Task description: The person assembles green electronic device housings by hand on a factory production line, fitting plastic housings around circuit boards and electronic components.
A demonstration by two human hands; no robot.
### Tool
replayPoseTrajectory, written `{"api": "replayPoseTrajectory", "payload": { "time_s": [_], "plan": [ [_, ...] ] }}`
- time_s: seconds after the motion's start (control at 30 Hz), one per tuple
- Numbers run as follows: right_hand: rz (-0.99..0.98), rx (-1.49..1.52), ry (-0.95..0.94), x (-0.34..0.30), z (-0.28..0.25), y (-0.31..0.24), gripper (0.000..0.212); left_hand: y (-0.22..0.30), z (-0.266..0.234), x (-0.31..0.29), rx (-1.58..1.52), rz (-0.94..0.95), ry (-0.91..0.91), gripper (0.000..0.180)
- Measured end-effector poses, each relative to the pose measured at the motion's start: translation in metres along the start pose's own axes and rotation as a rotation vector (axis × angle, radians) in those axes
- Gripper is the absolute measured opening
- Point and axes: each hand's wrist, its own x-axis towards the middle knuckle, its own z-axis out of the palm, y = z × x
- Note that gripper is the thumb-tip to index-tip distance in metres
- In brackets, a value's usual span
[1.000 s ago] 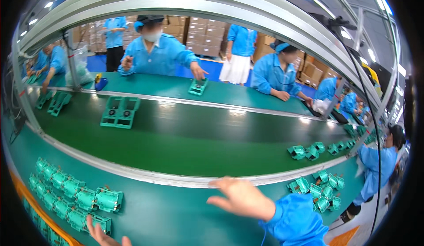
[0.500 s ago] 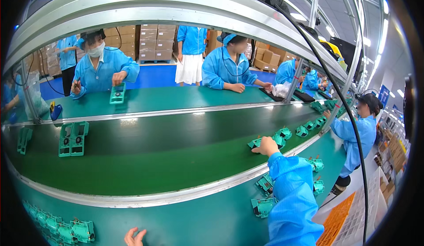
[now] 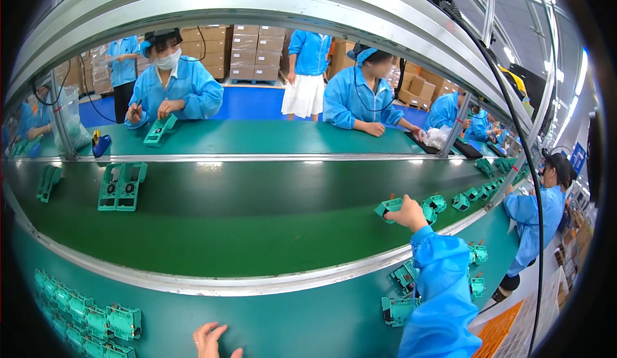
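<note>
One left hand [image 3: 207, 340], one right hand [image 3: 411, 214] — and in the latter one green part [image 3: 384, 206]; two open green cases [image 3: 108, 177] side by side on one belt [image 3: 225, 229]; one blue-and-yellow tool [image 3: 99, 144]; one white skirt [image 3: 302, 98].

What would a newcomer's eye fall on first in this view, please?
Probably the right hand, in its bright blue sleeve, grasping a green part on the belt, right of centre. Next might come the broad silver beam arching across the top, and the rows of green parts at lower left. The left hand, holding nothing, shows at the bottom edge.
</note>
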Motion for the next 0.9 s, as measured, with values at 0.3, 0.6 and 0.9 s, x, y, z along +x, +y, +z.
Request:
{"api": "replayPoseTrajectory", "payload": {
  "time_s": [0.3, 0.6, 0.9],
  "plan": [
    [-0.786, 0.452, -0.208, -0.229, -0.09, -0.156, 0.082, 0.016, 0.005, -0.011, -0.96, -0.187, -0.158, 0.049],
    [-0.68, 1.004, -0.415, -0.311, -0.001, -0.173, 0.086, -0.01, 0.012, -0.014, -1.601, -0.403, -0.282, 0.042],
    [0.144, 1.888, -1.437, -0.292, 0.049, -0.17, 0.04, -0.049, -0.006, 0.001, -1.773, -0.471, -0.515, 0.052]
  ]
}}
